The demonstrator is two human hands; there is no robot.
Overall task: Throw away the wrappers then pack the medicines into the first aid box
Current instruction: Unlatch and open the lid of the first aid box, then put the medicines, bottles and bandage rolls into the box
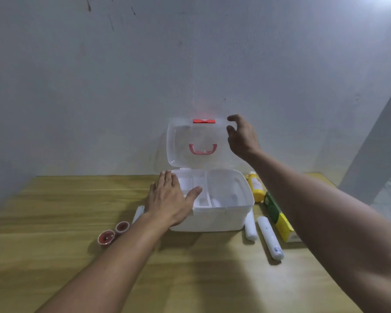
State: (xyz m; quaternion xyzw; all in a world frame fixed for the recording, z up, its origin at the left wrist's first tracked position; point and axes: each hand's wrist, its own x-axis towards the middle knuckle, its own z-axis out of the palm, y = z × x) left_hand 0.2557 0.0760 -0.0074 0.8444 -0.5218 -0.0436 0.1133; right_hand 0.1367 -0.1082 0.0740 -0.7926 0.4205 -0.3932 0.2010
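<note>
Head view. A white plastic first aid box (221,219) stands on a light wooden table (54,222) against a pale grey wall (99,86). Its translucent hinged lid (178,143) is raised upright, showing a red carry handle (203,149) and, at the top edge, a red latch (203,121). Inside the box, a white divided tray (199,188) occupies the left part; the deeper right part holds pale contents too indistinct to identify.

The left hand (171,199) lies flat, palm down, on the box's near-left corner, fingers spread and extended, thumb reaching over the tray; it grasps nothing. The right hand (240,137) is raised just beside the lid's upper right corner, fingers loosely curled and apart, holding nothing; whether a fingertip touches the lid cannot be told.

Items on the table, all outside the box: right of the box, a yellow plastic bottle (256,187); near it, a green and yellow cardboard carton (278,216); in front, two white wrapped rolls, a short one (250,228) touching the box's right wall and a longer one (270,237) lying between it and the carton. Left of the box, another white roll (138,213) is partly hidden by the left wrist, and two small red round pots (113,232) sit side by side.
</note>
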